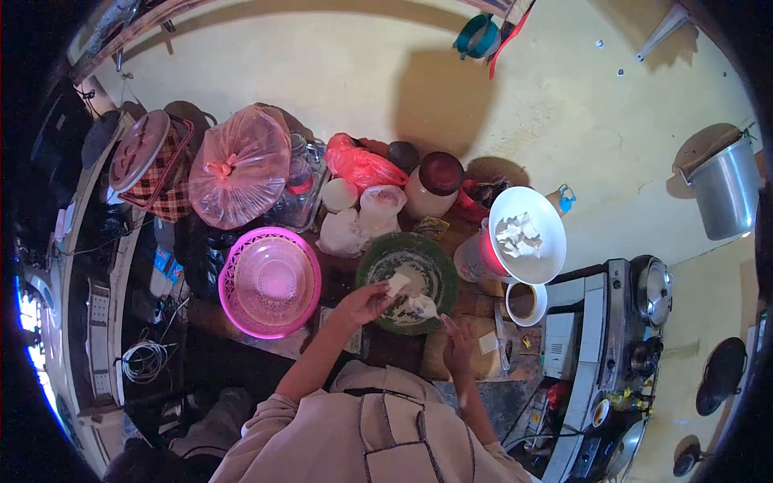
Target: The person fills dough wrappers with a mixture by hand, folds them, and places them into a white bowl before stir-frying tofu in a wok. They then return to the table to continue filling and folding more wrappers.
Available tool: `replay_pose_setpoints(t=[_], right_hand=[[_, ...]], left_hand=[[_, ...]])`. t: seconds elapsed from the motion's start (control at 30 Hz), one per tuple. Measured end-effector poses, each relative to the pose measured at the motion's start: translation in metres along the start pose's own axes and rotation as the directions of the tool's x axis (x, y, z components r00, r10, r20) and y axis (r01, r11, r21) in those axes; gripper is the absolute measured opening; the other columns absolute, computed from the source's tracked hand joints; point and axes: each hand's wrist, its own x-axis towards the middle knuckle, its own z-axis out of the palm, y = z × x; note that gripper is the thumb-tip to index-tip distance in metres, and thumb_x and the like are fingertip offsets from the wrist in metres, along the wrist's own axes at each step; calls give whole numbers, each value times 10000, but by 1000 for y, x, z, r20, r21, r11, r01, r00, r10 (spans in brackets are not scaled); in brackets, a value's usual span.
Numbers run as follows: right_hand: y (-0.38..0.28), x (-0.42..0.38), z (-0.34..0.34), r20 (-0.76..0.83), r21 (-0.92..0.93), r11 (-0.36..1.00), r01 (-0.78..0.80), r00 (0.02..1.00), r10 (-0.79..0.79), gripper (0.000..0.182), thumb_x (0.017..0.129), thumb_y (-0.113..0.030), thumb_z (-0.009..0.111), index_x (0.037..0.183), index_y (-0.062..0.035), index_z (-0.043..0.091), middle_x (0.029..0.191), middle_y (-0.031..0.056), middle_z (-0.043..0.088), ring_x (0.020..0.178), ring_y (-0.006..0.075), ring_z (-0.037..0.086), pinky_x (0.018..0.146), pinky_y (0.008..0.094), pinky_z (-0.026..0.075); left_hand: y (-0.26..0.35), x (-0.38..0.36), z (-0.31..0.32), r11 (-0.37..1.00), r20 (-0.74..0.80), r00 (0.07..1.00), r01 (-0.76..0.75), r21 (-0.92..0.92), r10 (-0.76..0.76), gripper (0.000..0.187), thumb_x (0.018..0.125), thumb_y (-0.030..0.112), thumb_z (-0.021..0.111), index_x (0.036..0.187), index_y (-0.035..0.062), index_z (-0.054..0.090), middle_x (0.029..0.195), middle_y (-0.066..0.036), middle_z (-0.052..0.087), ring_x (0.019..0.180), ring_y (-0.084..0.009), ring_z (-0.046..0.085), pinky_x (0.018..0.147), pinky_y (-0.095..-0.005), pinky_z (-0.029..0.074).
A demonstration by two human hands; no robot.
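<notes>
My left hand [369, 304] is closed in a pinch on a flat white square piece [398, 284], held over the left side of a green bowl [372, 259]. White powder or paste coats the inside of that bowl. At the bowl's right rim is my right hand [460, 346], its fingers pointing toward a white, coated piece [423, 307] whose kind I cannot make out. Whether those fingers grip its end is too small to tell. Below the right hand lies a wooden board [439, 358], with a pale square piece [488, 343] and a knife [502, 342] beside it.
A white bowl [555, 211] of crumpled white pieces rests on a red-and-white container [475, 259]. Nearby stands a cup of brown liquid [539, 305]. A pink basket [228, 278] sits left; plastic bags [342, 233] and a lidded jar [427, 197] line the back. The stove [620, 302] is right.
</notes>
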Motion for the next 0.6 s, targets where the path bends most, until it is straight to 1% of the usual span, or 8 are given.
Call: replay_pose_setpoints(t=[0.03,0.13,0.17,0.23,0.33,0.43,0.53,0.6], right_hand=[[-2,4,-7,11,-3,1000,-6,1000,7,408,719,16,453,1110,-69,528,860,118,590,704,288,517,711,393,378],[5,18,-15,-76,-35,999,26,997,-28,376,723,-42,477,1091,-86,538,822,116,583,709,289,522,697,400,381],[9,19,-16,48,-121,992,-47,997,53,353,729,-62,479,1075,-89,545,821,114,579,724,291,522,695,405,382],[17,21,-14,267,-311,938,-155,933,243,309,743,-103,484,1043,-97,557,817,109,570,754,295,521,689,414,384],[13,32,-3,323,-328,940,-91,925,202,233,756,-120,499,978,-93,564,813,107,555,786,299,515,692,433,392],[-11,58,-3,14,-264,964,-24,999,29,192,752,-118,542,941,-96,569,843,105,553,853,299,512,733,434,408],[-28,70,-1,-14,67,997,32,999,-32,207,719,-88,602,923,-93,572,857,104,558,863,287,528,749,407,432],[-24,66,10,26,150,988,42,999,-47,204,704,-77,623,904,-97,585,877,92,565,848,275,545,735,385,446]], left_hand=[[3,-2,3,999,-2,1000,-26,29,26,277,825,58,498,1093,-12,478,954,-130,587,790,-201,611,661,-249,541],[7,-6,5,978,102,987,-137,156,122,299,838,77,481,1121,-18,458,962,-123,586,795,-191,610,667,-252,537],[7,-6,4,972,101,986,-149,182,133,304,841,81,477,1128,-17,453,967,-118,584,797,-189,609,672,-254,536],[4,-7,2,957,99,983,-173,232,154,314,847,88,469,1142,-15,442,977,-108,582,802,-184,608,682,-259,534],[0,-12,9,945,83,988,-149,290,130,317,846,104,478,1139,-11,442,988,-100,578,806,-180,608,693,-265,532],[2,-21,16,942,191,981,-97,322,36,312,840,120,496,1121,-8,446,986,-97,576,810,-173,607,700,-267,530],[2,-27,23,915,151,989,-58,400,-4,306,833,128,514,1101,-6,451,980,-99,576,820,-165,605,707,-271,526],[3,-25,21,891,130,990,-9,454,-56,307,827,134,525,1092,-3,452,967,-98,576,819,-166,605,711,-275,525]])
